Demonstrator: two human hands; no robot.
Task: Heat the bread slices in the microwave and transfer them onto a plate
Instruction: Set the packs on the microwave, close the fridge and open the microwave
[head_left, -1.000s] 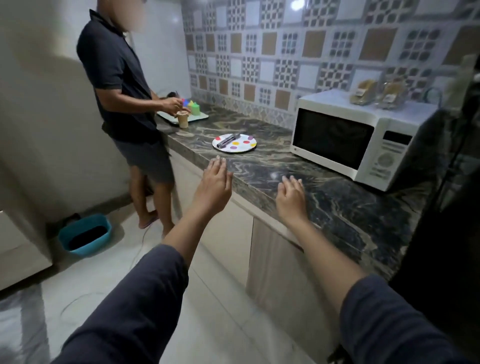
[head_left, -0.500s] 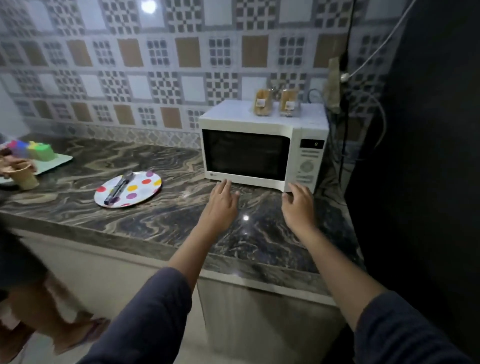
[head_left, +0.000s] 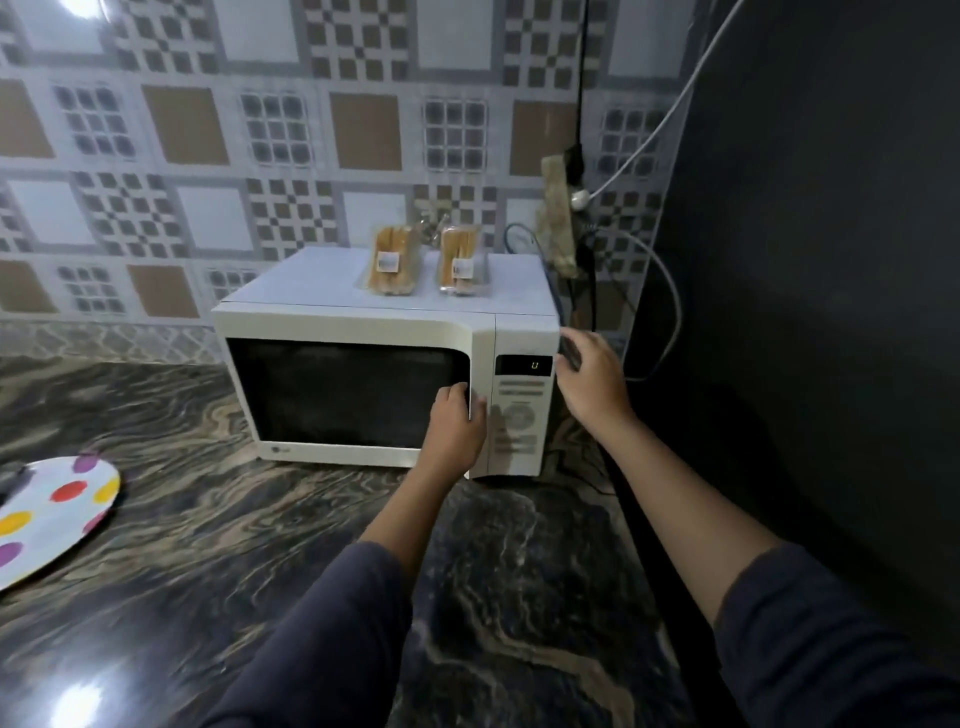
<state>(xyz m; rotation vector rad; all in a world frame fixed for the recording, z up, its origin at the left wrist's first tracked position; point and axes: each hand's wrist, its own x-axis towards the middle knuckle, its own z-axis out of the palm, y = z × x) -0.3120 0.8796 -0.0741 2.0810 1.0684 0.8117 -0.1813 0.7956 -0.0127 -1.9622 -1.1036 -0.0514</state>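
Two wrapped packs of bread slices sit unopened on top of the microwave, toward its far right. Nothing has been heated; opening the door, loading, heating and transfer to the spotted plate at near left all remain. The door appears shut. The left hand has its fingers curled around the door's right edge, gripping it. The right hand rests loosely open against the microwave's right upper corner, apparently bracing it, holding nothing.
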